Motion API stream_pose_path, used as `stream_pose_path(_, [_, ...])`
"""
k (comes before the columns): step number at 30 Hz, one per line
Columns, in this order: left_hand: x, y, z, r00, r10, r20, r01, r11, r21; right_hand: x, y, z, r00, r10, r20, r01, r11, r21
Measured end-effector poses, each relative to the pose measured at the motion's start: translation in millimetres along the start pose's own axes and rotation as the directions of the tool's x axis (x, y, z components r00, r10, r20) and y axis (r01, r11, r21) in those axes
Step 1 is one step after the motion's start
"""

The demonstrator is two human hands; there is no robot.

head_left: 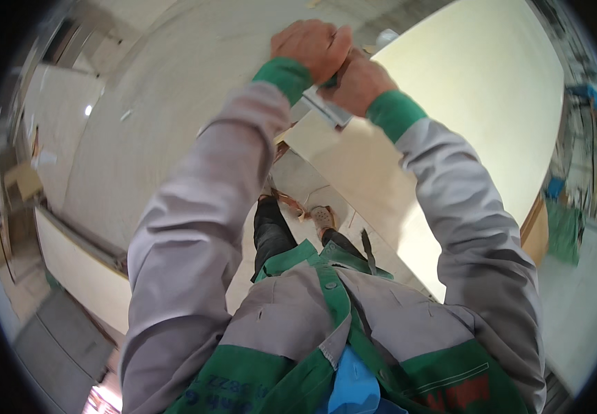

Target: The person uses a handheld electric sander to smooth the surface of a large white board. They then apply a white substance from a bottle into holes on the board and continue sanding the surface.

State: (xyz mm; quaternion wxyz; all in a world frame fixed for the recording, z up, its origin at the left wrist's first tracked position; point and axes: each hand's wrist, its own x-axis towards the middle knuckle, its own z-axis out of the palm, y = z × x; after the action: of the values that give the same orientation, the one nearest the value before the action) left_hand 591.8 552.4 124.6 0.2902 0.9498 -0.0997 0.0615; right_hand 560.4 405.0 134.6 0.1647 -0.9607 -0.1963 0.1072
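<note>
Both arms stretch forward, and my hands meet close together at the top of the view. My left hand (312, 47) is closed in a fist, its knuckles up, touching the right one. Closed too, my right hand (360, 84) sits slightly nearer and to the right. A bit of dark green shows between the hands, but what they grip is mostly hidden. Just below them a grey metallic strip (326, 110) slants beside the edge of a large pale board (478, 90). I cannot tell whether the strip is part of what I hold.
The pale board spreads across the right side. A wide light grey surface (167, 103) lies ahead and to the left. Below, my shoe (323, 218) stands on the floor near a brown strap-like piece (290, 203). Another pale panel (81, 265) and a cardboard box (24, 181) are at left.
</note>
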Motion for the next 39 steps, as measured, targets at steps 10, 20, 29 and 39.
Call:
stream_pose_path(10, [-136,28,-5,0.920,0.387,-0.061,-0.384,0.862,-0.330,-164,-70,50,0.898,0.410,0.160,-0.437,0.876,0.206])
stream_pose_path(20, [67,30,47,0.863,0.505,0.032,-0.491,0.851,-0.189,-11,41,-1,0.902,0.360,-0.236,-0.339,0.932,0.127])
stream_pose_path(29, [-56,30,9,0.783,0.604,-0.151,-0.619,0.731,-0.288,-120,-38,39,0.947,0.304,-0.106,-0.289,0.947,0.138])
stream_pose_path(39, [24,78,69,0.746,0.645,0.164,-0.560,0.742,-0.369,-92,22,-3,0.794,0.570,-0.210,-0.559,0.821,0.115])
